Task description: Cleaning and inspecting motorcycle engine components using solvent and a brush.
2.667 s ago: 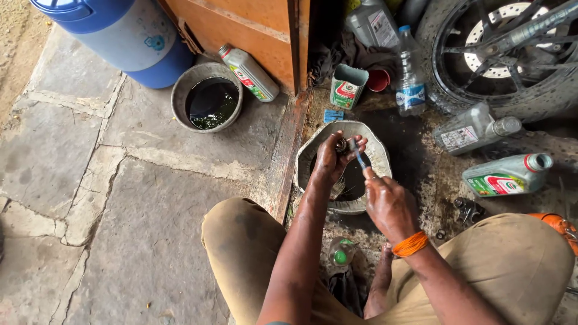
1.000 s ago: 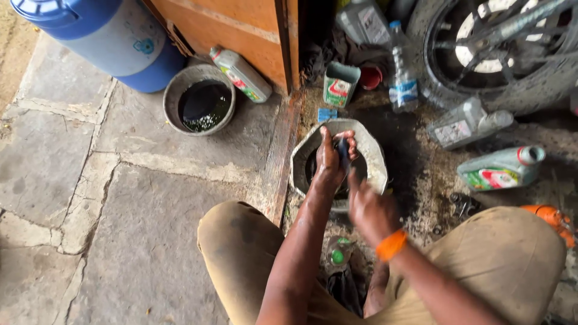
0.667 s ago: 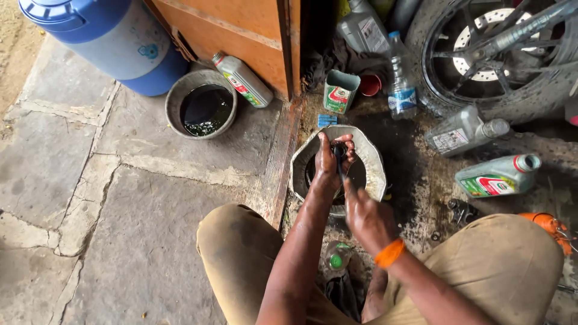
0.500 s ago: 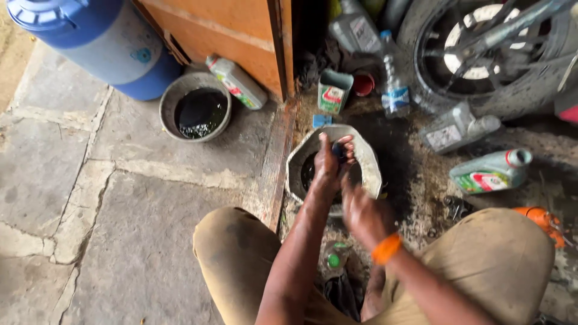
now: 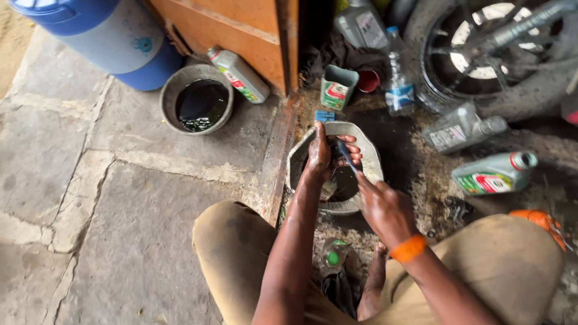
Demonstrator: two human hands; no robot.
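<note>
Two oily hands meet over a grey pan point(image 5: 372, 157) at the frame's centre: the left hand point(image 5: 322, 157) is closed in a grip around a small part too hidden to make out, and the right hand point(image 5: 385, 207) holds a thin dark tool point(image 5: 345, 155) against it. Dark liquid sits in the pan, and also in a round bowl point(image 5: 198, 103) at upper left, beside a blue barrel point(image 5: 108, 36). Grey bottles with green and red labels lie at right point(image 5: 494, 174) and by the bowl point(image 5: 239, 73); a wheel point(image 5: 481, 54) is cut off at upper right.

Bare, oil-smeared forearms; an orange wristband point(image 5: 408, 248) on the right; tan trousers point(image 5: 506, 271)
</note>
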